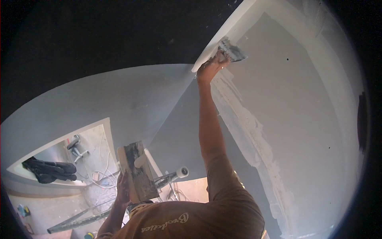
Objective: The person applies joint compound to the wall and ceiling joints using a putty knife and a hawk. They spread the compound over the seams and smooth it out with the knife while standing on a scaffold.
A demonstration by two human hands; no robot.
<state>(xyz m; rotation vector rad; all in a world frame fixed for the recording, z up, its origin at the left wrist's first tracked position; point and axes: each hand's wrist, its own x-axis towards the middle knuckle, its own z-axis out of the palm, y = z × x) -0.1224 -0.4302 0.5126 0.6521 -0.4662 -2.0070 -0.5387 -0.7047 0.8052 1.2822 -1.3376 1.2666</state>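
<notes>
My right hand (214, 67) is raised to the end of a white edge strip (223, 34). Its fingers are closed round a putty knife (234, 51), whose plaster-smeared blade lies against the grey board surface (294, 83). A rough band of pale filler (254, 135) runs down that surface below the hand. Lower down, my left hand (124, 187) grips a wide plastering spatula (137, 171) by its edge. Grey smears and a lump of white filler (140, 161) lie on its face. Part of the left hand is hidden behind the spatula.
At the lower left, dark gloves or cloth (51, 169) lie on the sill of a framed opening (59, 139). Cables (104, 175) and a tool run across the floor beyond. A pole with a round white end (182, 172) stands near the spatula.
</notes>
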